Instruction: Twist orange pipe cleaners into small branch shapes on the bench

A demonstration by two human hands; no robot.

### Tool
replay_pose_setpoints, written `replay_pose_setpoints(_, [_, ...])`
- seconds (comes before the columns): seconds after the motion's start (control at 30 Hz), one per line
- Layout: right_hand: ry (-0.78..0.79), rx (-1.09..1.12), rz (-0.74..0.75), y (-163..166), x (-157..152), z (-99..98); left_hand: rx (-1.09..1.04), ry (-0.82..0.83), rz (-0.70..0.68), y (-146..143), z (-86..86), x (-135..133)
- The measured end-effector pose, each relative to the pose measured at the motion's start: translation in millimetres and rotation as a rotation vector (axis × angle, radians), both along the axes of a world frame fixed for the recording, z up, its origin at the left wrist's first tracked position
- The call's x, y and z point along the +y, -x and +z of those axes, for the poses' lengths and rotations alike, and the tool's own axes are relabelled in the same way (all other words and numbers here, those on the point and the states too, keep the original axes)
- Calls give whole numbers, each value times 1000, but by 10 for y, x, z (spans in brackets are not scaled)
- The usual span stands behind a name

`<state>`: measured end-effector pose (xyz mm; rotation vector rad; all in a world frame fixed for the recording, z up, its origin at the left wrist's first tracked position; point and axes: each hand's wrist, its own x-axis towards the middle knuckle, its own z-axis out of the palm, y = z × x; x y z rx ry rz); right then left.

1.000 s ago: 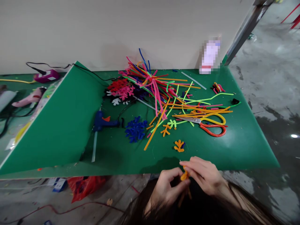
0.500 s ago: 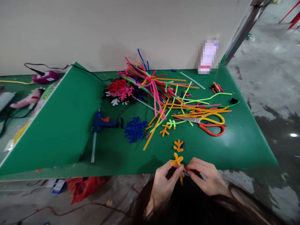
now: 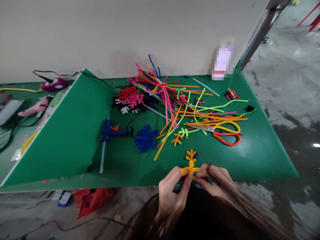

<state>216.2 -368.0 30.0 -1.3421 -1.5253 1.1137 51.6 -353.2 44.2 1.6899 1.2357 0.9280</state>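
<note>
Near the front edge of the green table, my left hand (image 3: 172,190) pinches an orange pipe cleaner (image 3: 190,167) bent into several loops. Close beside it, the fingers of my right hand (image 3: 215,180) are closed on the lower part of the same pipe cleaner, partly covered by strands of hair. Just beyond my fingers lies a finished-looking orange looped piece (image 3: 191,155) with a bit of dark blue by it. Farther off are a smaller orange branched piece (image 3: 177,139) and a light green one (image 3: 183,132).
Scissors (image 3: 226,133) with yellow and red handles lie right of centre. A heap of coloured pipe cleaners (image 3: 162,90) spreads behind. Blue branched pieces (image 3: 145,139) and a blue glue gun (image 3: 107,130) are on the left, before a slanted green board (image 3: 57,140).
The orange pipe cleaner has turned in my fingers, and its dangling lower end no longer shows. My right hand has shifted slightly, with hair now across it. The view has moved a little.
</note>
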Motion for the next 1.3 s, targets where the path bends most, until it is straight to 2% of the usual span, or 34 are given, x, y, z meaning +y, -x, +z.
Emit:
replay_pose_setpoints(0.1, [14,27,24,27,64,-50,33,-183,49,2,-105,47])
replay_pose_setpoints(0.13, [65,58,13,42,89,-69,61,-237,57,6,-138,67])
replay_pose_setpoints(0.2, [264,195,-31,85,140,-114,115,-322,65,14,-192,104])
replay_pose_setpoints(0.3, [581,562,-131,179,215,-213,175,-372,84,21,-262,134])
replay_pose_setpoints(0.37, [672,765,-199,249,260,-296,192,-364,87,22,-308,132])
replay_pose_setpoints(0.43, [681,853,-254,317,294,-377,191,-342,85,18,-347,118])
replay_pose_setpoints(0.6, [584,875,-369,487,308,-507,200,-293,103,-9,-400,68])
replay_pose_setpoints(0.77, [507,849,-382,593,289,-546,391,-344,168,1,-483,62])
replay_pose_setpoints(0.83, [489,829,-336,555,276,-524,355,-222,156,50,-487,103])
replay_pose_setpoints(0.9, [388,662,-215,458,258,-482,239,22,82,120,-452,166])
replay_pose_setpoints(0.97, [174,341,-34,326,241,-440,125,263,-20,185,-392,227])
replay_pose_setpoints(1.03, [-68,30,143,198,233,-419,85,369,-108,221,-333,262])
replay_pose_setpoints(1.1, [-230,-134,240,102,234,-425,130,337,-148,223,-292,259])
replay_pose_setpoints(1.17, [-310,-204,268,47,233,-439,194,233,-160,204,-275,228])
replay_pose_setpoints(1.23, [-316,-188,260,24,223,-439,219,107,-175,180,-274,191])
replay_pose_setpoints(1.3, [-257,-107,242,24,205,-413,215,-43,-191,159,-276,170])
